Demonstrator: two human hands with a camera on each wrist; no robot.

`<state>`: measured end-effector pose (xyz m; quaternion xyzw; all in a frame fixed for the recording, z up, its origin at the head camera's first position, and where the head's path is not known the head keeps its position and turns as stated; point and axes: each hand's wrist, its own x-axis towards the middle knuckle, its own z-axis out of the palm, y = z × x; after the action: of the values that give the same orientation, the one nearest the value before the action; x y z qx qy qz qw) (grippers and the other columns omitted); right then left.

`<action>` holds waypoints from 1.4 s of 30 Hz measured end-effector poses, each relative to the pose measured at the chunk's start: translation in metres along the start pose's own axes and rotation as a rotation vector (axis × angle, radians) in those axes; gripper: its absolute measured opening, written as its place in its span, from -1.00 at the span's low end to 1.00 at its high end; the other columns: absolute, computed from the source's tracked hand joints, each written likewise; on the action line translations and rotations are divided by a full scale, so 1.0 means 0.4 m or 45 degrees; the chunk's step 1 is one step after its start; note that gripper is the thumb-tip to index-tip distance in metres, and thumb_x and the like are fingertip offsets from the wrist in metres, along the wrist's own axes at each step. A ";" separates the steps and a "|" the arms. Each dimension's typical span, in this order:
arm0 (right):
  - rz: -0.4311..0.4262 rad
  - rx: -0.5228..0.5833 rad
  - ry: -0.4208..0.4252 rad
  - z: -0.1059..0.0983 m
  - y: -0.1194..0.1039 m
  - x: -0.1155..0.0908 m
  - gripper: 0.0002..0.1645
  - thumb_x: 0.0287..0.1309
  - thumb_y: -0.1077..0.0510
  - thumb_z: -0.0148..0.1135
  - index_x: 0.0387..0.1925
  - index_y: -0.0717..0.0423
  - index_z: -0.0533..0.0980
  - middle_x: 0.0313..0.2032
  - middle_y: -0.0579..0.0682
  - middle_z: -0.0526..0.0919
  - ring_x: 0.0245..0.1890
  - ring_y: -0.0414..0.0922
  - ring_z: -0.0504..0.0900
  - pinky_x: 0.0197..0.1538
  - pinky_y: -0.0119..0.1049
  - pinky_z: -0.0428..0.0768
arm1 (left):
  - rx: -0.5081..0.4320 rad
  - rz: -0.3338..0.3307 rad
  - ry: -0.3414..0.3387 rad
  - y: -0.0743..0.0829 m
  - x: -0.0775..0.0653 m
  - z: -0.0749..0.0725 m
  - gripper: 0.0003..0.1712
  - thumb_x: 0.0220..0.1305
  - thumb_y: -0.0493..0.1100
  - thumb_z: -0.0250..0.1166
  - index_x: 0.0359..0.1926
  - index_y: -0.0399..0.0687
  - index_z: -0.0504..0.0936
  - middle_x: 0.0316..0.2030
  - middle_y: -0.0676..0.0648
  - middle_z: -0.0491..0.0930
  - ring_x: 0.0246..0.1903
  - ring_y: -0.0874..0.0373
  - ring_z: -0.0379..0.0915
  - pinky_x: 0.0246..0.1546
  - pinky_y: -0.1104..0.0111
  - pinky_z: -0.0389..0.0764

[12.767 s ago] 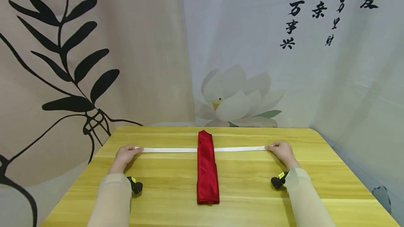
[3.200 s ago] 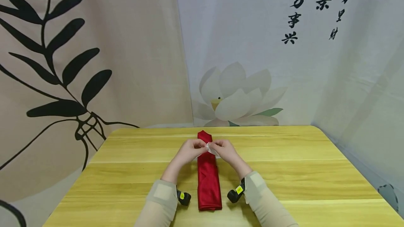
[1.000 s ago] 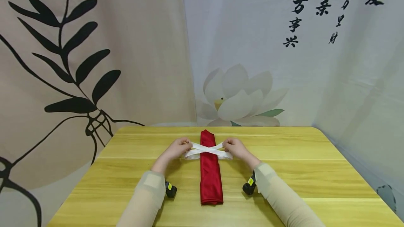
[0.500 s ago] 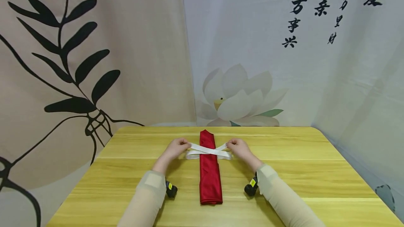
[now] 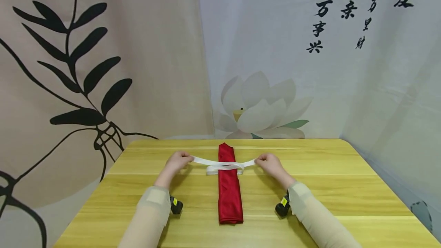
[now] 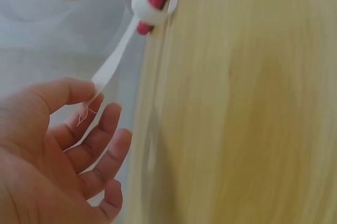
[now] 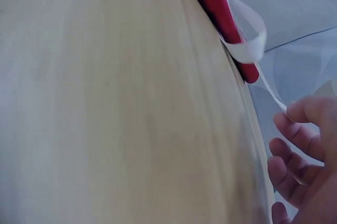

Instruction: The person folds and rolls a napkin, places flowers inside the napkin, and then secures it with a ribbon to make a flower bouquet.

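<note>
A folded red satin cloth (image 5: pixel 230 198) lies lengthwise on the table. Round its upper part runs a white ribbon (image 5: pixel 206 161), looped loosely and crossed over the top of the cloth. My left hand (image 5: pixel 177 163) pinches one end between thumb and forefinger; in the left wrist view frayed threads hang from that ribbon end (image 6: pixel 108 67). On the other side my right hand (image 5: pixel 272 165) pinches the opposite end, its other fingers loosely bent. From the right wrist view, a slack ribbon loop (image 7: pixel 253 50) stands out beside the cloth. The underside of the cloth is hidden.
The light wooden table (image 5: pixel 344 202) reaches under both forearms. Behind it hangs a pale curtain (image 5: pixel 165 56) printed with dark leaves, a lotus and writing. A small black camera (image 5: pixel 177 205) sits on the left wrist, another black camera (image 5: pixel 282 206) on the right.
At first the ribbon lay straight under the cloth. Its ends were then brought together over the cloth and crossed. In the last second both hands have moved apart, and the loop has drawn smaller.
</note>
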<state>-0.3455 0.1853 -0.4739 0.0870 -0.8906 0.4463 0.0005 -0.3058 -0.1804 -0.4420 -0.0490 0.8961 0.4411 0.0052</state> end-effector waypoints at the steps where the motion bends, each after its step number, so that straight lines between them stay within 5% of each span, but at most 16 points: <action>1: 0.005 0.002 -0.005 -0.004 0.002 -0.001 -0.78 0.18 0.14 0.23 -0.31 0.26 0.65 -0.54 -0.01 0.55 -0.57 -0.15 0.38 -0.48 -0.33 0.39 | 0.007 -0.004 -0.002 -0.003 -0.001 -0.007 -0.73 0.30 -0.06 0.23 -0.24 -0.22 0.60 -0.23 -0.19 0.58 -0.26 -0.04 0.50 -0.28 0.17 0.51; 17: -0.021 -0.031 -0.029 -0.056 0.038 -0.022 -0.83 0.16 0.16 0.27 -0.41 0.23 0.60 -0.55 -0.04 0.52 -0.57 -0.14 0.38 -0.47 -0.30 0.38 | 0.187 -0.013 -0.003 -0.066 -0.022 -0.092 -0.71 0.29 -0.05 0.22 -0.27 -0.23 0.62 -0.36 -0.15 0.56 -0.43 0.06 0.40 -0.45 0.28 0.41; 22: -0.004 -0.083 -0.039 -0.070 0.053 -0.022 -0.82 0.16 0.16 0.28 -0.41 0.23 0.61 -0.55 -0.04 0.54 -0.56 -0.14 0.38 -0.45 -0.30 0.39 | 0.301 -0.051 0.023 -0.077 -0.021 -0.103 -0.72 0.29 0.00 0.23 -0.29 -0.15 0.61 -0.45 -0.06 0.53 -0.44 0.07 0.37 -0.14 -0.04 0.33; 27: -0.004 -0.109 -0.032 -0.083 0.058 -0.024 -0.81 0.14 0.17 0.28 -0.37 0.27 0.63 -0.52 -0.04 0.58 -0.52 -0.14 0.43 -0.39 -0.28 0.44 | 0.320 -0.108 0.039 -0.082 -0.025 -0.115 -0.61 0.27 0.04 0.25 -0.09 -0.17 0.64 -0.29 -0.10 0.62 -0.21 -0.08 0.47 0.09 -0.42 -0.14; 34: -0.001 -0.140 -0.049 -0.101 0.071 -0.025 -0.81 0.12 0.15 0.30 -0.41 0.24 0.63 -0.54 -0.06 0.56 -0.53 -0.14 0.41 -0.39 -0.28 0.41 | 0.312 -0.119 0.022 -0.078 -0.028 -0.115 -0.54 0.28 0.03 0.25 0.01 -0.23 0.62 -0.04 -0.21 0.61 0.02 -0.23 0.43 0.10 -0.45 -0.24; 42: 0.003 -0.191 -0.063 -0.123 0.085 -0.028 -0.73 0.10 0.12 0.32 -0.62 0.12 0.50 -0.69 -0.12 0.38 -0.64 -0.18 0.28 -0.48 -0.30 0.29 | 0.309 -0.130 0.015 -0.082 -0.024 -0.112 -0.65 0.28 0.02 0.26 -0.11 -0.17 0.64 -0.21 -0.09 0.62 -0.09 -0.11 0.45 0.11 -0.42 -0.19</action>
<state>-0.3434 0.2463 -0.4722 0.0966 -0.9215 0.3759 -0.0155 -0.2918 -0.2348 -0.4402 -0.0961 0.9393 0.3282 0.0281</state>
